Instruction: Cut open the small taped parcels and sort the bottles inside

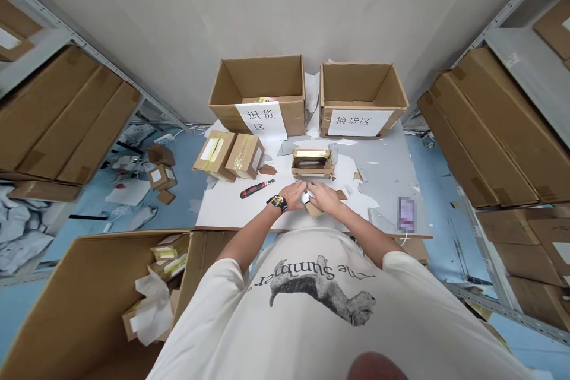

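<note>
At the front middle of the table, my left hand (293,195) and my right hand (324,198) meet with fingers bent inward. Between them is a small white object (305,196), mostly covered by the fingers, so its kind is hidden. A piece of brown cardboard (313,209) juts out below it toward my body. Just beyond my fingertips sits a small opened cardboard box (312,171) with a dark hollow inside. A red and black utility knife (257,189) lies to the left of my left hand.
Two taped boxes (244,156) stand at the table's left. Two large labelled cartons (285,124) (361,122) line the back. A phone (406,214) lies at right. A big open carton (111,249) holding parcels is at lower left. Shelves with boxes (503,124) flank both sides.
</note>
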Demonstrator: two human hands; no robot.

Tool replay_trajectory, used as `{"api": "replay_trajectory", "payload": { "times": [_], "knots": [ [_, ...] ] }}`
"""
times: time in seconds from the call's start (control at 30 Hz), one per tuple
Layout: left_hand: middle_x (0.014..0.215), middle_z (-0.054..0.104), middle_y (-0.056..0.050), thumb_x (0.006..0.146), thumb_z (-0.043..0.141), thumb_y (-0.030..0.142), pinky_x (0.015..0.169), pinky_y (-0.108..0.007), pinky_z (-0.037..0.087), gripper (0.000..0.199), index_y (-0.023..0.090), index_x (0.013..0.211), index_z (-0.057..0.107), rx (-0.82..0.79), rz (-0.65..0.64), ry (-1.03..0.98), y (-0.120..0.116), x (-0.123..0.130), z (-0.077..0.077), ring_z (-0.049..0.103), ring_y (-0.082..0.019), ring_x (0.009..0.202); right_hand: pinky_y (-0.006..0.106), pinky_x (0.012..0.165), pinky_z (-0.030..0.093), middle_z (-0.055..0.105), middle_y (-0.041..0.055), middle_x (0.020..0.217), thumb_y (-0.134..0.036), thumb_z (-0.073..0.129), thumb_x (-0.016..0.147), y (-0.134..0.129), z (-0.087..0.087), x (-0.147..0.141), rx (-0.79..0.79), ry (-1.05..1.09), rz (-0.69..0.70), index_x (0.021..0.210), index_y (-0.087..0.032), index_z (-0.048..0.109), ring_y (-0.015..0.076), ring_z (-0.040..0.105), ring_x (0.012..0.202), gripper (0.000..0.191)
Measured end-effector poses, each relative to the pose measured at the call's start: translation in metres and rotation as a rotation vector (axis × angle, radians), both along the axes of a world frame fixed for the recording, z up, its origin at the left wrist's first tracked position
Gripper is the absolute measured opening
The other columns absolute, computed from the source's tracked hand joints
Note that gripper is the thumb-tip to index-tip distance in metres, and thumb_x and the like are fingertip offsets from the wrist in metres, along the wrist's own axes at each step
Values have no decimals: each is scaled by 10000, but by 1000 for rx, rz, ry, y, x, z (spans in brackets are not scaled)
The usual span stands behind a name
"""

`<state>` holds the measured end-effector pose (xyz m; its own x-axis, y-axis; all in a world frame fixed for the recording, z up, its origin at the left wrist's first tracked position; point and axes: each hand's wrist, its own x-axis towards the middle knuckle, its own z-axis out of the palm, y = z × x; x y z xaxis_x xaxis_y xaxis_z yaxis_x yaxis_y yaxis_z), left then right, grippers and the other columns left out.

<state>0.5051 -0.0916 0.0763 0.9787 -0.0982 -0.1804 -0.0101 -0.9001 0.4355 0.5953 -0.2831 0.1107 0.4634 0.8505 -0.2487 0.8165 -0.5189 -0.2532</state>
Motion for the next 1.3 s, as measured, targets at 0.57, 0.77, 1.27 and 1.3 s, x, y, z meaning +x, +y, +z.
{"api": "replay_trajectory", "payload": {
  "times": [0.57,0.77,1.27,1.3],
  "knots": [
    [1485,683,-165,951,777,511,1185,-524,503,400,251,1138,536,-635,678,-348,-55,-52,-59,661,-325,1384,435,1112,552,468,150,1774,-339,750,1024,3,-21,1,96,103,-193,1499,-246,728,354,595,1417,485],
    [1474,682,-164,777,950,446,1145,-505,544,833,219,1450,514,-643,521,-267,-48,-43,-59,693,-348,1332,390,1012,613,516,168,1737,-194,938,754,27,-8,12,-62,123,-43,1146,-183,843,368,613,1377,403],
    [1430,726,-172,731,902,352,1151,-591,554,856,194,1512,589,-504,432,-175,-27,-29,-32,667,-410,1338,434,1020,590,760,90,1219,-405,825,825,7,89,36,994,329,-335,1231,-234,760,298,705,1100,445],
    [1486,697,-188,710,906,351,1206,-634,513,896,186,1531,588,-516,397,-206,-24,-29,-25,625,-433,1406,442,1039,582,767,85,1210,-419,826,842,6,98,44,1075,402,-400,1272,-241,756,300,702,1118,470]
  ]
}}
